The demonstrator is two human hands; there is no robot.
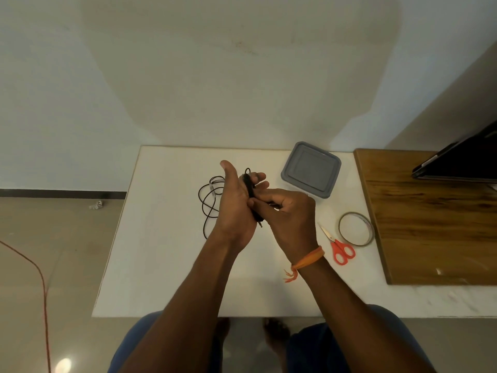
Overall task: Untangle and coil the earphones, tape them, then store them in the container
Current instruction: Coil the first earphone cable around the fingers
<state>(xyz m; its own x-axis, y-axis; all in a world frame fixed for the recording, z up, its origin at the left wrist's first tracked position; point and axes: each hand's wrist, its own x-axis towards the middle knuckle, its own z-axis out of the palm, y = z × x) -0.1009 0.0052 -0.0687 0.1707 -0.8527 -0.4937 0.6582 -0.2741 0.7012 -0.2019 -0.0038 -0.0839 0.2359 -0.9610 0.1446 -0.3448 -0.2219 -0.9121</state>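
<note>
- The left hand (236, 203) stands upright over the tabletop (161, 251), thumb raised, its fingers curled round a black bundle of the earphones (251, 189); the plug tip pokes out just below the palm.
- The right hand (291, 214) is closed, pinching the cord beside that bundle, touching the left.
- The rest of the cord hangs in loose loops left of the left hand, down to the tabletop.
- The cord looks thin, light and limp: it will likely spring out of its coil, so hold across all the turns, not by one strand.
- The container (312, 170), lid on, sits just beyond the right hand.
- Scissors (338, 249) and tape (356, 229) lie to the right.
</note>
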